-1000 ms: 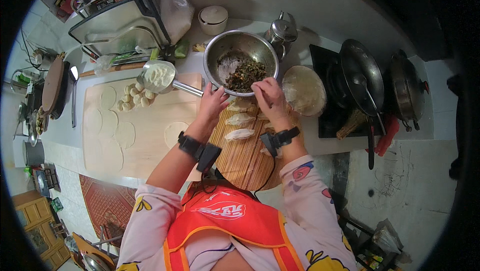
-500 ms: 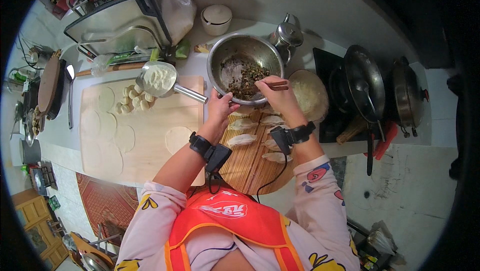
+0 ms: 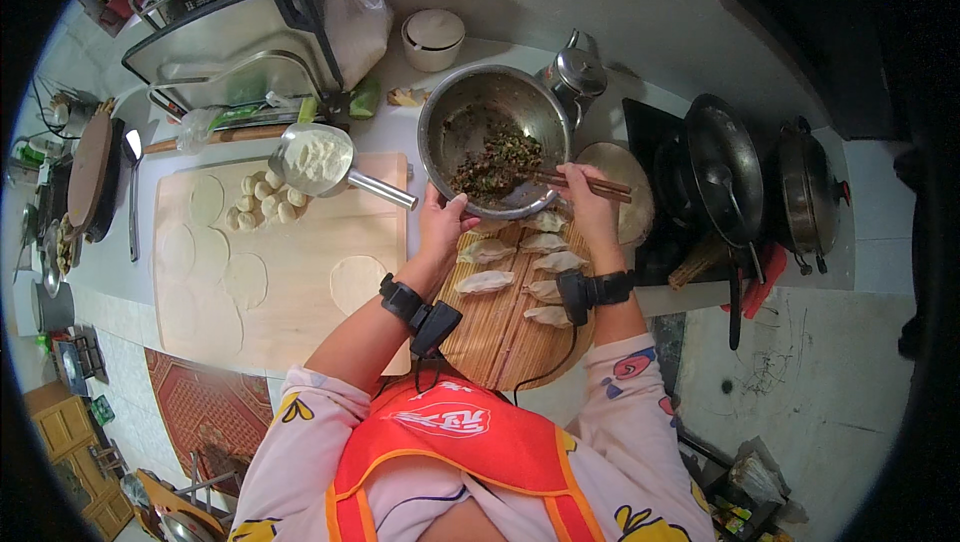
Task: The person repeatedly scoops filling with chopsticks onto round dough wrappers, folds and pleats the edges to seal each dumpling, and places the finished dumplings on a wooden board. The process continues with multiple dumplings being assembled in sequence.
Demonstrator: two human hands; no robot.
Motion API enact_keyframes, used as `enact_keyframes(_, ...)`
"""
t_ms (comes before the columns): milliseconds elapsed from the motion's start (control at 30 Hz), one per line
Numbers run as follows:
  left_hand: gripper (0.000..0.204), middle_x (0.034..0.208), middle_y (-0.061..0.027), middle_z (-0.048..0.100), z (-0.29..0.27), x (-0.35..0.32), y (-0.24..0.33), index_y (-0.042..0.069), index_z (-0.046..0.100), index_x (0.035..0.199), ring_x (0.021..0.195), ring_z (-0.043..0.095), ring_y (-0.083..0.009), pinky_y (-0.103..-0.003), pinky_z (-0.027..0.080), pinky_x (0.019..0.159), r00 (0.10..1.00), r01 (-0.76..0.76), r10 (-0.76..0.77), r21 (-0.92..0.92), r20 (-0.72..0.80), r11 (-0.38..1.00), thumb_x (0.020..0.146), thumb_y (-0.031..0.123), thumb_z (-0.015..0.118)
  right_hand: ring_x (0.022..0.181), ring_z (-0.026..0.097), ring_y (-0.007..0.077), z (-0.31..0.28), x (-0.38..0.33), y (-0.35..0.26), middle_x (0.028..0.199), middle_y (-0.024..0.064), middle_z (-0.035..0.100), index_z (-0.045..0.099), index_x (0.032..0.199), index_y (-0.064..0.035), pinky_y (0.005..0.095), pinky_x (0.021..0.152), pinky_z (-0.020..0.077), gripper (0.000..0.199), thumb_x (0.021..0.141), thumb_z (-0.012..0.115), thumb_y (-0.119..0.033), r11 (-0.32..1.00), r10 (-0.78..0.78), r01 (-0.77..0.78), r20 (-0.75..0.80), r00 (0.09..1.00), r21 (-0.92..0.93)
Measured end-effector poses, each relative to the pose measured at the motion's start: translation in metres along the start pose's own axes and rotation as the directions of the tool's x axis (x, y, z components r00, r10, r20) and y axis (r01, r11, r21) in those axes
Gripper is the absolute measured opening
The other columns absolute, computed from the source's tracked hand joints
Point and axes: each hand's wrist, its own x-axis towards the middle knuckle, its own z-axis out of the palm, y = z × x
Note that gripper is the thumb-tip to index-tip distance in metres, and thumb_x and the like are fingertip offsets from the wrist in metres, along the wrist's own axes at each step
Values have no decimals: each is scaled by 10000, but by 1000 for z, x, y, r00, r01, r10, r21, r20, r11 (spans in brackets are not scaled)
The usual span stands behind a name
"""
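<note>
My right hand (image 3: pixel 590 204) holds brown chopsticks (image 3: pixel 583 183), their tips reaching into the dark green filling (image 3: pixel 497 162) inside a tilted steel bowl (image 3: pixel 468 117). My left hand (image 3: pixel 441 222) grips the near rim of that bowl. Just below both hands, several folded dumplings (image 3: pixel 486 282) lie on a round bamboo mat (image 3: pixel 497 337). Both wrists wear black bands with cables.
A wooden board (image 3: pixel 310 262) on the left carries round dough wrappers (image 3: pixel 357 283), small dough balls (image 3: pixel 266 198) and a steel scoop of flour (image 3: pixel 316 159). A kettle (image 3: pixel 577 71), a white lidded pot (image 3: pixel 432 38), a dish rack (image 3: pixel 225 32) and dark pans (image 3: pixel 726 170) on a stove stand around.
My right hand has lifted from the mat and brought the chopsticks into the bowl's filling. My left hand has moved up onto the bowl's rim and tipped it.
</note>
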Motion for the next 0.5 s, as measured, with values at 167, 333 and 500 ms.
enact_keyframes(167, 418, 1162, -53, 610, -3, -4, -2, 133, 455, 1353, 886, 644, -156, -244, 589, 623, 999, -37, 37, 2, 33, 999, 956, 32, 539, 722, 575, 81, 22, -1, 9, 793, 9, 646, 682, 952, -29, 264, 668, 461, 177, 949, 637, -200, 941, -196, 197, 33, 980, -275)
enact_keyframes(333, 414, 1200, -49, 601, -6, -9, -6, 132, 454, 1364, 942, 641, -155, -254, 593, 660, 997, -54, 55, -22, 51, 998, 968, 34, 526, 771, 607, 93, 6, -8, 10, 850, 26, 667, 670, 960, -7, 255, 693, 489, 200, 961, 626, -202, 979, -4, 15, 56, 998, -204)
enact_keyframes(500, 441, 1233, -29, 587, -9, -9, -10, 135, 433, 1388, 961, 632, -132, -224, 570, 662, 993, -82, 79, 23, 90, 996, 970, 30, 526, 818, 633, 116, 26, -21, 3, 919, 47, 673, 662, 988, 7, 260, 734, 505, 196, 988, 596, -177, 999, -39, 39, -2, 999, -17)
